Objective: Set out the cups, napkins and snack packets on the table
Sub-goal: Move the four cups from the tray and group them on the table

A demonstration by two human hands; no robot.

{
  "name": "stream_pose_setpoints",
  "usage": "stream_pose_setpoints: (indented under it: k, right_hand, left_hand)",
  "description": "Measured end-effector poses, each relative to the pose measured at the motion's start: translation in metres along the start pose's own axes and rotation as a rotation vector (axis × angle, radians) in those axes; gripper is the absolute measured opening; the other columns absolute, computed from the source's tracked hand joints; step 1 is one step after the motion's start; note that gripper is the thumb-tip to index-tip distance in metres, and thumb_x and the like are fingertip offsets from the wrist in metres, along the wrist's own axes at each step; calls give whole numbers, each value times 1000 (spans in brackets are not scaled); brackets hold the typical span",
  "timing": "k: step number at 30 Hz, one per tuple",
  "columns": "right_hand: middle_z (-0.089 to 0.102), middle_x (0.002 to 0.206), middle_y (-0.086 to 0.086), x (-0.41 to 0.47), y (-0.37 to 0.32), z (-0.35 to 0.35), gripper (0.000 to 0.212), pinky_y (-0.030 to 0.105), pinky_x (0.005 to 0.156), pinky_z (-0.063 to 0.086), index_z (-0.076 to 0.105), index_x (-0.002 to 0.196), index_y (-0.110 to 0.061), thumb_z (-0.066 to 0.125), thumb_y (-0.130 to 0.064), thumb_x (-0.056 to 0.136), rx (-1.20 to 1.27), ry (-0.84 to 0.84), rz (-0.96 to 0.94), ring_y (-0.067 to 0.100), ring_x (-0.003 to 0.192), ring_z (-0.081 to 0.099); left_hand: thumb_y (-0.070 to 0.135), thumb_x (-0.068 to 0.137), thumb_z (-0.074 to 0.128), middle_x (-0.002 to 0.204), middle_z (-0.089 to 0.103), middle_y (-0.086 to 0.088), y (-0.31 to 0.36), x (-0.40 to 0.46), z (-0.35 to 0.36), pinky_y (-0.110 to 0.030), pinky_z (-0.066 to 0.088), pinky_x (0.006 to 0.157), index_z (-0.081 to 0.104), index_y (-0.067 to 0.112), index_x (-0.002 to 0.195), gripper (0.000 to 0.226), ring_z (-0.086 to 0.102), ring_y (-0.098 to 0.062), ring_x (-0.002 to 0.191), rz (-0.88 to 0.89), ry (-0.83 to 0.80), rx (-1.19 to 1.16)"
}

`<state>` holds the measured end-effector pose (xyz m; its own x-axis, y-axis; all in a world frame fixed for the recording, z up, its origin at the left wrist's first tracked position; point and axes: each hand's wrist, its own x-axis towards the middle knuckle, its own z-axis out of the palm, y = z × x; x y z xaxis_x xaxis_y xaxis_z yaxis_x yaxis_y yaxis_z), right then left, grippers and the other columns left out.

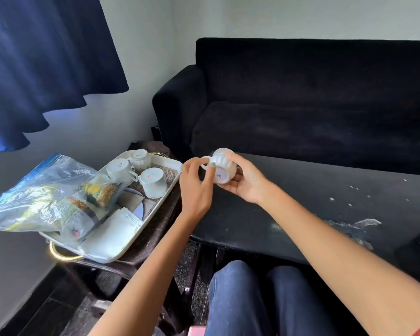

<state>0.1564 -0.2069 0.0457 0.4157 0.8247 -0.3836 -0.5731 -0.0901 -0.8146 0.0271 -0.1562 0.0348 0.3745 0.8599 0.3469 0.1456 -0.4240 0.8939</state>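
I hold a white ribbed cup [222, 166] tipped on its side above the left end of the black table [313, 202]. My right hand [246, 181] cradles it from below, and my left hand [195, 187] pinches its handle. Three more white cups [153, 181] stand upside down on a white tray [112, 248] to the left. A clear zip bag of snack packets [49, 197] lies across the tray's near end. White napkins [118, 226] lie beside the bag on the tray.
The tray rests on a dark side table [155, 229] next to the black table. A black sofa [301, 105] stands behind the table. Blue curtains [41, 69] hang at the upper left. My knees [257, 294] are under the table's near edge.
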Motion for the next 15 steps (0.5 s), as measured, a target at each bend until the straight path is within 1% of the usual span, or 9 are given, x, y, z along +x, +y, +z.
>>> stream_pose_setpoints:
  k: [2, 4, 5, 6, 8, 10, 12, 13, 15]
  right_hand:
    - [71, 95, 10, -4, 1, -6, 36, 34, 70, 59, 65, 106, -12, 75, -30, 76, -46, -21, 1, 20, 78, 73]
    - [73, 96, 7, -10, 2, -11, 38, 31, 70, 58, 66, 108, -11, 75, -28, 75, -91, -70, 0, 18, 81, 72]
    - [73, 97, 7, -13, 3, -14, 39, 30, 71, 57, 66, 110, -11, 75, -27, 75, -107, -93, -4, 17, 84, 72]
    - [73, 100, 7, -15, 3, -16, 40, 30, 73, 57, 66, 111, -10, 74, -25, 76, -112, -113, -9, 17, 87, 71]
    - [72, 105, 10, -18, 3, -22, 39, 30, 80, 57, 65, 114, -7, 72, -21, 77, -104, -152, -15, 20, 94, 69]
    - [70, 105, 7, -20, 1, -28, 33, 30, 86, 53, 67, 110, -10, 70, -19, 78, -158, -178, -23, 20, 98, 66]
    - [69, 100, 1, -23, -1, -33, 28, 29, 84, 49, 67, 105, -17, 70, -19, 77, -265, -184, -32, 17, 97, 63]
    - [69, 98, -1, -23, -2, -35, 31, 28, 82, 48, 66, 105, -19, 72, -19, 74, -303, -189, -35, 15, 96, 62]
    - [68, 98, -1, -24, -4, -41, 47, 28, 80, 48, 64, 112, -18, 75, -15, 66, -330, -211, -50, 14, 95, 62]
  left_hand:
    - [29, 95, 54, 121, 58, -3, 4, 1, 0, -39, 43, 102, 57, 15, 115, 25, 54, -20, 114, -237, -51, -174]
    - [35, 93, 56, 125, 58, -5, 9, 3, 0, -39, 47, 96, 47, 18, 124, 37, 57, -22, 115, -477, -171, -343]
    - [37, 91, 59, 127, 57, -5, 10, 5, -1, -39, 49, 93, 44, 19, 129, 44, 58, -22, 115, -551, -228, -382]
    - [39, 89, 61, 129, 57, -5, 11, 7, -2, -39, 51, 92, 44, 19, 132, 50, 59, -23, 115, -585, -280, -385]
    - [40, 86, 66, 126, 61, -6, 10, 11, -5, -41, 53, 90, 50, 16, 131, 53, 61, -22, 113, -596, -365, -364]
    - [39, 85, 68, 118, 66, -6, 8, 14, -7, -41, 53, 90, 59, 15, 122, 45, 63, -24, 111, -572, -447, -339]
    - [36, 84, 70, 109, 70, -5, 5, 17, -10, -38, 53, 88, 65, 15, 113, 36, 64, -22, 109, -543, -536, -319]
    - [34, 83, 71, 106, 71, -3, 4, 19, -10, -37, 53, 87, 67, 15, 111, 34, 64, -21, 108, -530, -576, -307]
    - [30, 79, 76, 102, 71, 0, 0, 22, -9, -36, 52, 88, 69, 19, 108, 32, 64, -17, 106, -502, -622, -277]
